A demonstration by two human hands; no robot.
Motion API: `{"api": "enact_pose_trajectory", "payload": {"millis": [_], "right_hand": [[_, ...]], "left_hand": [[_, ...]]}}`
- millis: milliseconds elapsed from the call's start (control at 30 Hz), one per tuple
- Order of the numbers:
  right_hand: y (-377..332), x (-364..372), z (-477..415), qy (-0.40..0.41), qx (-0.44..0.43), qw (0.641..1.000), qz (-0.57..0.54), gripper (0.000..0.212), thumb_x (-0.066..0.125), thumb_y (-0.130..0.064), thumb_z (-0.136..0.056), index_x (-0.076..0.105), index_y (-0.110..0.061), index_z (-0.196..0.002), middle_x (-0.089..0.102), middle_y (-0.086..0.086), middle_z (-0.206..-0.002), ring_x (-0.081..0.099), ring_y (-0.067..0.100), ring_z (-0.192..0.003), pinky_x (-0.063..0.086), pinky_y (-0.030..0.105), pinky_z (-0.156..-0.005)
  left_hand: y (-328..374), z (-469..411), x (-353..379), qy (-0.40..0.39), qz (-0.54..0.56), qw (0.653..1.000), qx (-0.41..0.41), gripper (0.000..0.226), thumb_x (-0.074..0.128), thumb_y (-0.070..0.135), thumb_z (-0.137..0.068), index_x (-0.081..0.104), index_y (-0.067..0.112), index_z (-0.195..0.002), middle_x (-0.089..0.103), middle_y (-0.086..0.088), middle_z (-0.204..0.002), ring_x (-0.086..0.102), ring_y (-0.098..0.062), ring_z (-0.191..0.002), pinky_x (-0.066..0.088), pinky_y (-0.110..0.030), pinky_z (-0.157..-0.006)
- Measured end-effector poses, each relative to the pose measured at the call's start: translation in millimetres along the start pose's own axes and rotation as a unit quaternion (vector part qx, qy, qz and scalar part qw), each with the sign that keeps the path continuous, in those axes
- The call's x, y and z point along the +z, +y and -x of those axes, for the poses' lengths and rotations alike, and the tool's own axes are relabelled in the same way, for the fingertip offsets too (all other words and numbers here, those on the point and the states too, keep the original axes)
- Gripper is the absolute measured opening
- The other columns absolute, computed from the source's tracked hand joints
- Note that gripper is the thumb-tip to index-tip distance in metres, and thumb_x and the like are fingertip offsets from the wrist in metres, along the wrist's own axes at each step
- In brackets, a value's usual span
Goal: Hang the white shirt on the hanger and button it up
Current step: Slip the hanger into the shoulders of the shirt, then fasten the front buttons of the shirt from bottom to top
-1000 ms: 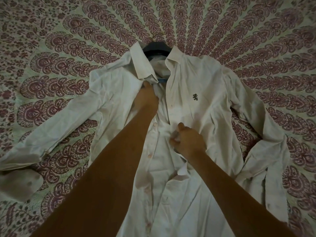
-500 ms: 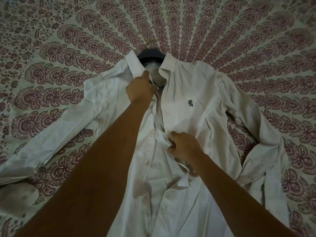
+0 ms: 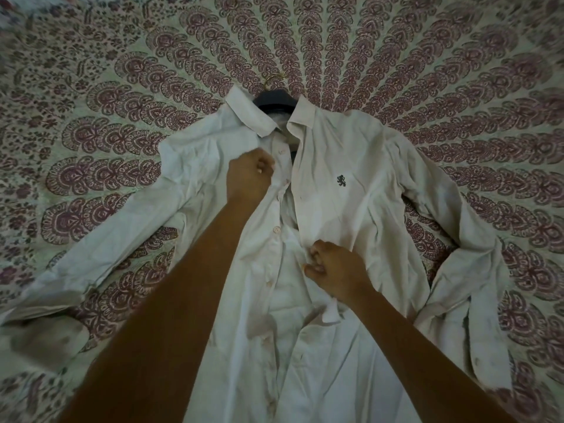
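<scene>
The white shirt (image 3: 351, 209) lies face up and unbuttoned on the patterned bedspread, sleeves spread to both sides. A dark hanger (image 3: 274, 100) sits inside the collar, its gold hook showing above. My left hand (image 3: 248, 177) is closed on the left front panel beside the button strip, just below the collar. My right hand (image 3: 334, 271) pinches the edge of the right front panel at mid-chest. A small dark emblem marks the right chest. Several buttons show along the left strip.
A patterned bedspread (image 3: 122, 102) with maroon motifs covers the whole surface under the shirt. The left sleeve cuff (image 3: 45, 334) lies near the lower left, the right sleeve (image 3: 476, 300) is folded down at the right.
My left hand has dropped from the collar tip down and left onto the left front panel. My right hand stays on the right panel edge. The view shifted slightly.
</scene>
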State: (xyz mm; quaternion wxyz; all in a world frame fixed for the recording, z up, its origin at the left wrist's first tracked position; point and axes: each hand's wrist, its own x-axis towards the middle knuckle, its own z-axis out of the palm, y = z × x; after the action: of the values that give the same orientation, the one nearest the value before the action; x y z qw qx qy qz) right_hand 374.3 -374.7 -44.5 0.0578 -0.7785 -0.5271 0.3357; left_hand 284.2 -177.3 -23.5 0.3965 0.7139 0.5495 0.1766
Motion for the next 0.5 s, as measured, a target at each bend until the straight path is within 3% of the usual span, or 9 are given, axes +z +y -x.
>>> {"api": "enact_pose_trajectory", "payload": {"millis": [100, 200, 367, 500], "right_hand": [[2, 14, 29, 0.041, 0.005, 0.999, -0.004, 0.037, 0.056, -0.04, -0.084, 0.057, -0.016, -0.112, 0.064, 0.003, -0.105, 0.058, 0.024, -0.102, 0.039, 0.034, -0.094], [-1, 31, 65, 0.137, -0.009, 0.99, -0.024, 0.04, 0.054, -0.037, -0.078, 0.061, -0.011, -0.108, 0.064, 0.009, -0.106, 0.058, 0.033, -0.104, 0.044, 0.038, -0.092], [-13, 55, 122, 0.206, 0.004, 0.978, -0.013, 0.046, 0.068, -0.024, -0.073, 0.053, -0.012, -0.116, 0.054, 0.014, -0.124, 0.046, 0.031, -0.118, 0.038, 0.042, -0.101], [-19, 80, 158, 0.209, -0.031, 0.977, 0.033, 0.034, 0.056, -0.03, -0.075, 0.053, -0.016, -0.105, 0.056, 0.01, -0.11, 0.048, 0.026, -0.102, 0.039, 0.033, -0.089]], "left_hand": [[-19, 66, -9, -0.023, -0.018, 1.0, -0.013, 0.015, 0.056, 0.005, -0.083, 0.065, 0.016, -0.077, 0.065, 0.001, -0.076, 0.062, -0.018, -0.068, 0.058, -0.037, -0.073], [-32, 127, -16, -0.04, -0.03, 0.998, -0.042, 0.01, 0.06, 0.008, -0.082, 0.067, 0.014, -0.079, 0.067, 0.002, -0.079, 0.06, -0.012, -0.071, 0.054, -0.029, -0.073], [-44, 210, -14, -0.104, -0.076, 0.988, -0.08, 0.008, 0.062, 0.013, -0.082, 0.068, 0.014, -0.076, 0.071, -0.003, -0.078, 0.064, -0.017, -0.07, 0.053, -0.029, -0.068], [-54, 270, -11, -0.129, -0.13, 0.976, -0.113, 0.011, 0.057, 0.014, -0.084, 0.066, 0.013, -0.078, 0.07, -0.004, -0.078, 0.065, -0.02, -0.074, 0.05, -0.029, -0.065]]}}
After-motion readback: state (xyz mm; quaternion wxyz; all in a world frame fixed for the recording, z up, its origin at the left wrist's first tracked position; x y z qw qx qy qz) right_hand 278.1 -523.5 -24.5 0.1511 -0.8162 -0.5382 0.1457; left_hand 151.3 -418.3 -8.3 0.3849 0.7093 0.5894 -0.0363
